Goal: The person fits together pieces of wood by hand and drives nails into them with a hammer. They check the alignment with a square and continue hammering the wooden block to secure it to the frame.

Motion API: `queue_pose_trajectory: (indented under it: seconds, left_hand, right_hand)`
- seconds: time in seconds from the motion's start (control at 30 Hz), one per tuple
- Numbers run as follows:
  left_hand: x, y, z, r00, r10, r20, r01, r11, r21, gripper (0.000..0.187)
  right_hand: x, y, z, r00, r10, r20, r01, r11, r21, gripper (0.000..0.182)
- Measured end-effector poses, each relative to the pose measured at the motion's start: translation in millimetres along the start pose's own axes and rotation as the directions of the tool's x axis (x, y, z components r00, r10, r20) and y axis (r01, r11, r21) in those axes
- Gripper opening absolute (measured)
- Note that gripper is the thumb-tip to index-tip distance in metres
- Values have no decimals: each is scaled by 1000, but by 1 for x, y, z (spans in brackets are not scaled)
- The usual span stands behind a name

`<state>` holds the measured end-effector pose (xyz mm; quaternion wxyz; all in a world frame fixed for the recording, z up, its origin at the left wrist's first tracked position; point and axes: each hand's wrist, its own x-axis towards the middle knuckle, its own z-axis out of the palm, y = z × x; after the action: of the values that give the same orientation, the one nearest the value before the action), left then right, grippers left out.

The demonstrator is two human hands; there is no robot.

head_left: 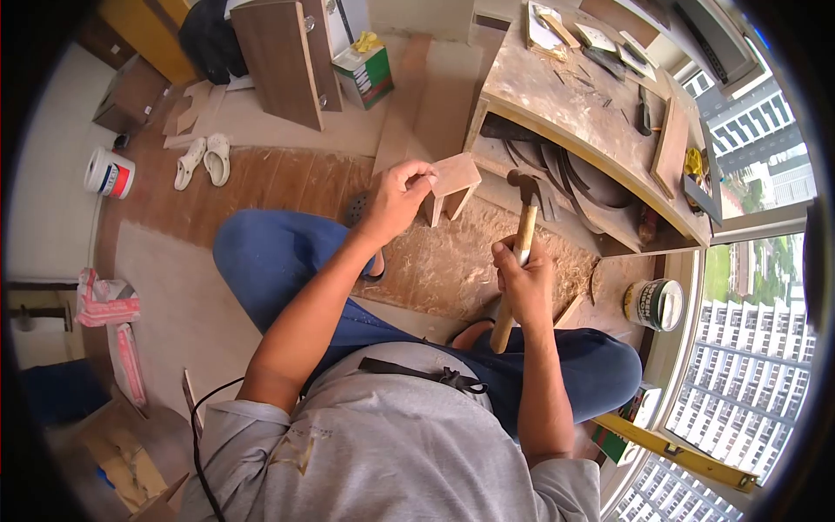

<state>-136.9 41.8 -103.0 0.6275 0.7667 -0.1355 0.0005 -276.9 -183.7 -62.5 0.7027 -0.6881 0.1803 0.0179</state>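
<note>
A: In the head view, how are the hands employed?

B: By the right hand point(525, 283), a claw hammer with a dark metal head and a pale wooden handle point(527, 229) is held. The fingers are wrapped firmly around the handle, near its middle, and the head is pointed away from the body. On the left hand point(394, 200), the thumb and fingertips are brought near together, as in a pinch, at the left end of a small brown wooden piece with a flat top and two legs point(456, 175). Whether the piece or something tiny is pinched there cannot be told.

A: And where is this piece located?

B: In front of the person, near the dusty wooden workbench point(535, 91). What its legs are rested on cannot be seen clearly.

A: How should the hammer be handled well?

B: In judgement, the handle should be gripped closer to its free end, the piece should be steadied, and the fingertips should be kept out of the hammer's path.

A: How many things are counted?

B: One hammer, one small wooden piece, two cream perforated clogs point(217, 160), two pink-and-white bags point(109, 303), one white bucket with a coloured label point(100, 172). The small tools on the workbench cannot be counted surely.
</note>
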Motion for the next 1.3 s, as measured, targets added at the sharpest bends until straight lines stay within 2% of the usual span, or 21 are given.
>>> queue_pose_trajectory:
  seconds: [0.03, 0.07, 0.13, 0.23, 0.33, 0.43, 0.6, 0.77, 0.8, 0.83, 0.9, 1.03, 1.1, 1.13, 1.2, 1.27, 1.3]
  left_hand:
    - [0, -1, 2, 1000, 14, -1, -14, 997, 80, 14]
    - [0, -3, 3, 1000, 15, 4, -15, 997, 82, 14]
    - [1, -1, 1, 959, 280, 45, -277, 894, 352, 11]
    - [2, 0, 0, 980, 194, 50, -197, 891, 409, 13]
    - [1, 8, 1, 983, 181, 20, -169, 866, 471, 13]
    - [2, 4, 1, 991, 131, 4, -120, 896, 427, 14]
    - [0, 1, 1, 990, 140, -16, -118, 889, 443, 14]
    - [-1, -4, 4, 985, 169, -38, -139, 903, 406, 13]
    - [-1, -5, 4, 973, 230, -32, -192, 874, 445, 12]
    - [-2, -6, 4, 957, 289, -22, -243, 841, 483, 12]
    - [-3, -9, 7, 949, 310, -56, -249, 847, 469, 11]
    - [-4, -13, 10, 926, 363, -100, -283, 845, 454, 10]
    - [-5, -11, 10, 932, 351, -90, -272, 842, 466, 10]
    - [-7, -9, 10, 938, 339, -77, -263, 836, 481, 11]
    - [-6, -6, 8, 937, 342, -73, -271, 841, 468, 11]
    - [-9, -5, 5, 938, 340, -69, -274, 848, 453, 11]
    - [-9, -3, 3, 928, 370, -45, -304, 822, 482, 11]
  right_hand:
    - [0, 0, 0, 1000, -4, 6, 4, 1000, -29, 18]
    - [-1, 0, 1, 1000, -10, 14, 10, 998, -58, 18]
    - [-2, 0, 2, 1000, -9, -5, 9, 997, -80, 18]
    - [-3, -1, 1, 1000, -14, -25, 11, 994, -113, 18]
    - [-1, 3, 0, 1000, -22, -20, 19, 992, -128, 18]
    - [-3, -2, 3, 1000, -14, -8, 13, 992, -129, 18]
    - [-1, 2, 8, 997, -61, 51, 69, 982, -177, 20]
    - [-4, -8, 17, 990, -127, 56, 138, 915, -379, 29]
    - [-5, -15, 20, 990, -129, 55, 140, 914, -382, 29]
    - [-5, -23, 24, 978, -198, 62, 205, 871, -447, 29]
    - [-10, -39, 30, 922, -370, 112, 369, 757, -539, 30]
    - [-16, -63, 42, 895, -416, 162, 433, 718, -545, 35]
    - [-16, -70, 48, 871, -449, 201, 457, 586, -669, 32]
    - [-13, -68, 48, 870, -449, 203, 457, 584, -671, 32]
    - [0, -58, 45, 915, -265, 306, 390, 381, -838, 25]
    - [3, -53, 40, 922, -231, 309, 377, 361, -853, 21]
    - [3, -54, 38, 924, -245, 294, 374, 427, -823, 21]
